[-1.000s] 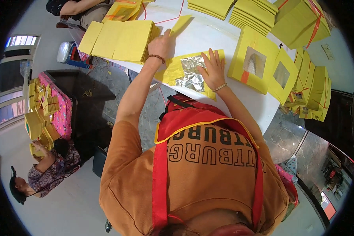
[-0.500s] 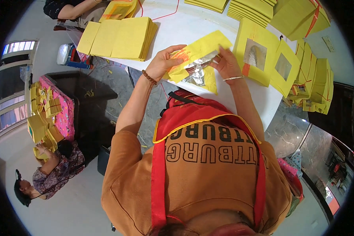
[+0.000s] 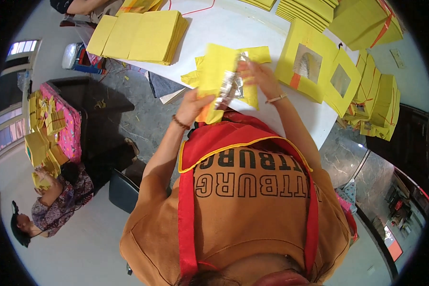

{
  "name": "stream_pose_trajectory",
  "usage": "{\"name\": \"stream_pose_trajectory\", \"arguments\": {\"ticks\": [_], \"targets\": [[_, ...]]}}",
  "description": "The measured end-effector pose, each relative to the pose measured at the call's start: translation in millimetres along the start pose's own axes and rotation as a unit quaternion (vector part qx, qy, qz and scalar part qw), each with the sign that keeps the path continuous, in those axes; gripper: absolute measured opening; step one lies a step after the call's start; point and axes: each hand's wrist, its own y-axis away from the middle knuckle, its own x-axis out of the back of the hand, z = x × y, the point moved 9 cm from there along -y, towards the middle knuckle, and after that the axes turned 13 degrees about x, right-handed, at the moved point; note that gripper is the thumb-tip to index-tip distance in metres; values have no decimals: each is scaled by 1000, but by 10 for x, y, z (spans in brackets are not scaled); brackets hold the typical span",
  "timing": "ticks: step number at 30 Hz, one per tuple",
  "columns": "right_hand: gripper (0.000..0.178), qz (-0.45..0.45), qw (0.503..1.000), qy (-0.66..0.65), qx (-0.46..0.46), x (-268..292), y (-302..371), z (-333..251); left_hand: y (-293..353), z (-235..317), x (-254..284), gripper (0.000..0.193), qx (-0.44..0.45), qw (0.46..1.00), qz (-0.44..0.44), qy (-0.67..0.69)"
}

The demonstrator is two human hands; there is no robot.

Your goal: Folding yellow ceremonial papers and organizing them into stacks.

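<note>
My left hand (image 3: pixel 194 106) is closed on the lower left part of a folded yellow paper piece (image 3: pixel 215 69), which has a shiny film strip and an orange patch near its lower end. The piece is tilted upright and smeared by motion. Beside its right edge is my right hand (image 3: pixel 262 78), its fingers bent and blurred; whether they touch the film is unclear. Beneath the held piece, more yellow paper (image 3: pixel 260 54) with a shiny film window lies on the white table (image 3: pixel 229 24), partly hidden by the piece and my hands.
A stack of yellow paper pieces (image 3: pixel 145 35) lies at the table's left. To the right are yellow pieces with film windows (image 3: pixel 295 62) and tied bundles (image 3: pixel 383 107). More stacks (image 3: pixel 305 14) are at the back. A co-worker (image 3: pixel 64 200) handles yellow paper at far left.
The held yellow piece has swung from slanted to nearly upright and moved left. My right hand has come off its upper right corner and shifted left and down. More yellow paper shows underneath.
</note>
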Motion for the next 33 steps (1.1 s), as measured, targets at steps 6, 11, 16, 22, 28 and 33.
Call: {"name": "stream_pose_trajectory", "arguments": {"ticks": [6,11,16,22,28,33], "targets": [[49,-112,758,564,309,-92,-626,-202,412,-33,655,26,-46,977,110,177],[57,-305,654,687,90,-310,-935,-108,543,-228,635,25,-37,975,130,175],[39,-233,791,552,122,-117,-1108,-251,442,-202,478,25,-21,973,115,198],[34,-115,968,219,28,202,-1003,-460,158,18,362,26,-33,965,116,233],[22,55,995,-76,-38,379,-642,224,-359,139,192,26,-9,977,87,194],[42,136,988,-18,-70,285,-364,467,-843,54,416,24,-2,985,88,150]]}}
